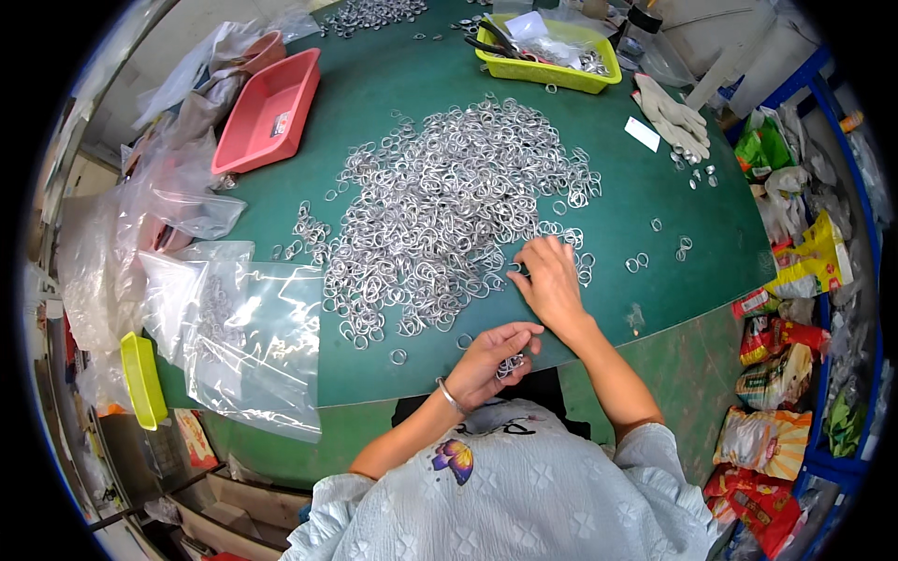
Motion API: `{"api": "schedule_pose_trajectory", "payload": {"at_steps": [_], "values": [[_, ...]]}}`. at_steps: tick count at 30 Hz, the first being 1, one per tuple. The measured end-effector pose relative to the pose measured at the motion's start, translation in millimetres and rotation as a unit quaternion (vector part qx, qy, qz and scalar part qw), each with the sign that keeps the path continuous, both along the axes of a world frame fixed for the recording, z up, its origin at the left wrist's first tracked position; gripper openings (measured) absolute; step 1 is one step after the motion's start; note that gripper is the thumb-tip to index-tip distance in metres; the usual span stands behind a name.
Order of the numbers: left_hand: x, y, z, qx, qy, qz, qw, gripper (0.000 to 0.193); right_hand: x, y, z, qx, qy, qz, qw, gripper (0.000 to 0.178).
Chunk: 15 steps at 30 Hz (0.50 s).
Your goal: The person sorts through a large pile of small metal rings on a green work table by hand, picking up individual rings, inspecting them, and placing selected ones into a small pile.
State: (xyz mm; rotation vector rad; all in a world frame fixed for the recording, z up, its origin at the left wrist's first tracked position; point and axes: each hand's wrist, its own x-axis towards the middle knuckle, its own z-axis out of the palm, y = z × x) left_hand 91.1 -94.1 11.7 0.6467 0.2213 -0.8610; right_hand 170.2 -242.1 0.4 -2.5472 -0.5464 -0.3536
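A broad heap of small silver metal rings [449, 187] spreads over the green table [599, 346]. My left hand [486, 363] is by the table's near edge, palm turned up and fingers curled round several metal rings [511, 366]. At the heap's lower right edge, my right hand [552, 285] reaches down with bent fingers. A metal ring [514, 268] shows at its thumb and forefinger; the other fingertips are partly hidden behind the hand. One loose ring [398, 356] lies left of my left hand.
Clear plastic bags [253, 327] lie on the left, below a pink tray [271, 112]. A yellow-green basket [547, 65] with pliers stands at the back. Work gloves [672, 117] and a white card [642, 134] lie far right. Blue shelving [842, 280] holds colourful packets.
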Motion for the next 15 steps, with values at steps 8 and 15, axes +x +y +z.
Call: {"api": "schedule_pose_trajectory", "payload": {"at_steps": [8, 15], "values": [[8, -4, 0, -0.037, 0.148, 0.221, 0.963, 0.033, -12, -4, 39, 0.223, 0.268, 0.189, 0.918, 0.015], [-1, 1, -15, -0.096, 0.078, 0.07, 0.99, 0.024, 39, 16, 0, -0.003, 0.071, -0.002, 0.997, 0.069]]}}
